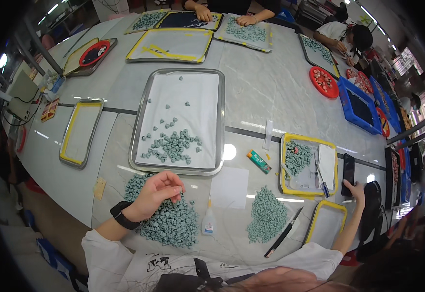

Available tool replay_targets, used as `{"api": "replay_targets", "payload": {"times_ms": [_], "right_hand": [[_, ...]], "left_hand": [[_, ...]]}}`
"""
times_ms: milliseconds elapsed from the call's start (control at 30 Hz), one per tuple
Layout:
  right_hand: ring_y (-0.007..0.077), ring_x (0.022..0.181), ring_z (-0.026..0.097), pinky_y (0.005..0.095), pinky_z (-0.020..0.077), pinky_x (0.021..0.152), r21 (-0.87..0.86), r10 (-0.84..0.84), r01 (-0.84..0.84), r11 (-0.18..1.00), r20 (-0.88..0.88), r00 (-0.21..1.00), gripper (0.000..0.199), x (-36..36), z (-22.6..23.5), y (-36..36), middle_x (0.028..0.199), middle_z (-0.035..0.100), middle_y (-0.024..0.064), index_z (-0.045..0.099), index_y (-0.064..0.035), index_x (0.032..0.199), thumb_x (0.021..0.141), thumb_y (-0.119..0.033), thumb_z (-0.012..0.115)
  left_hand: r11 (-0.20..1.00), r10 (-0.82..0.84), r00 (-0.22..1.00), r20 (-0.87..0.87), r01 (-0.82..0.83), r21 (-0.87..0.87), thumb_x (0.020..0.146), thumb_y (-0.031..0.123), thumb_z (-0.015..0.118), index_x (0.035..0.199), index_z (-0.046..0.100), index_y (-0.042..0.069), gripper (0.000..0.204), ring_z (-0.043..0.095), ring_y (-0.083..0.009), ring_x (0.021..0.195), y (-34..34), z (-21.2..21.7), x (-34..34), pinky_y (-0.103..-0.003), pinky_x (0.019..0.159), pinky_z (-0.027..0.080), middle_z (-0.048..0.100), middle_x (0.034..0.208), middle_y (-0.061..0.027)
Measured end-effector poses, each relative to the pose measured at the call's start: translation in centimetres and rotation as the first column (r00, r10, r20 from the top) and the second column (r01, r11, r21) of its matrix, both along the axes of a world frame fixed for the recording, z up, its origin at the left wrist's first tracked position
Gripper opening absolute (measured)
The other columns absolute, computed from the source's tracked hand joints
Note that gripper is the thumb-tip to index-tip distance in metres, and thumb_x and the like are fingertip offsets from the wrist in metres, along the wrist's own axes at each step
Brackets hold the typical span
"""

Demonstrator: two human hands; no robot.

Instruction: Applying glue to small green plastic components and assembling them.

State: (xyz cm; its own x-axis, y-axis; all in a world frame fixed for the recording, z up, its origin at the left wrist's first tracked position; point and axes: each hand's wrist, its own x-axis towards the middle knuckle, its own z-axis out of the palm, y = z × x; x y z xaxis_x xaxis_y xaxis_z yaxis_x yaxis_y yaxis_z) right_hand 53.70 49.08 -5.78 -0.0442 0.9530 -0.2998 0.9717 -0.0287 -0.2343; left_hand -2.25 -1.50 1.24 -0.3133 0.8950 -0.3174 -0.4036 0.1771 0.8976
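My left hand (158,192), with a black watch (124,214) on the wrist, hovers over a large heap of small grey-green pieces (173,226). Its fingers are curled and the thumb meets them; whatever sits between them is too small to make out. At the right, my right hand (356,190) grips the lower end of a black smartphone (348,170). Beyond the left hand stands a metal tray (221,107) lined with white paper, with grey-green pieces scattered on it. A small glue bottle (208,223) stands beside the heap.
A yellow-edged tray (283,182) holds more pieces, tweezers (323,182) and folded tissue. Near me lie a smaller heap (267,214), a black pen-like tool (283,233) and a green box (258,161). Red dishes (324,82) and blue bins (361,107) stand right; co-workers' hands (203,13) work opposite.
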Motion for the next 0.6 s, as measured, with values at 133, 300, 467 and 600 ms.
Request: {"api": "replay_targets", "payload": {"times_ms": [133,300,467,600], "right_hand": [[0.0377,0.086,0.065,0.0416,0.051,0.075,0.368,-0.062,0.049,0.928,0.023,0.998,0.084,-1.5,-0.2,-0.2,0.092,0.066,0.0283,0.064,0.0137,0.097,0.061,-0.061,0.072],[0.0387,0.107,0.056,0.0414,0.0459,0.091,0.426,-0.025,0.013,0.905,0.021,0.999,0.086,-4.8,-1.2,-1.2,0.114,0.056,0.0292,0.061,0.0112,0.103,0.055,-0.058,0.076],[0.0329,0.118,0.048,0.0421,0.0417,0.098,0.43,-0.172,0.183,0.884,-0.064,0.983,0.092,-7.0,1.2,-3.7,0.126,0.049,0.0177,0.047,-0.0032,0.126,0.055,-0.05,0.08],[0.0302,0.116,0.047,0.0426,0.0424,0.093,0.594,-0.224,0.181,0.784,-0.001,0.975,0.087,-7.1,1.5,-5.6,0.121,0.048,0.014,0.045,-0.0047,0.126,0.056,-0.044,0.081]], "left_hand": [[0.996,-0.082,0.996,0.014,0.082,0.017,0.088,0.006,0.058,0.095,0.053,0.003,0.009,0.058,-0.0119,0.075,1.3,0.1,0.6,-0.025,0.069,0.047,0.06,0.091,-0.0069],[1.0,-0.015,0.999,0.036,0.014,0.021,0.087,0.007,0.058,0.096,0.052,0.003,0.012,0.057,-0.0142,0.073,1.1,-0.8,1.4,-0.026,0.063,0.047,0.06,0.09,-0.0079],[0.999,-0.026,0.999,0.044,0.024,0.043,0.087,0.007,0.058,0.098,0.051,0.005,0.013,0.055,-0.0153,0.069,0.5,-1.7,1.6,-0.026,0.06,0.045,0.059,0.09,-0.0088],[0.998,-0.015,0.997,0.081,0.01,0.068,0.088,0.007,0.058,0.099,0.051,0.006,0.013,0.054,-0.0155,0.069,0.9,-2.3,1.7,-0.026,0.06,0.045,0.058,0.091,-0.0082]]}}
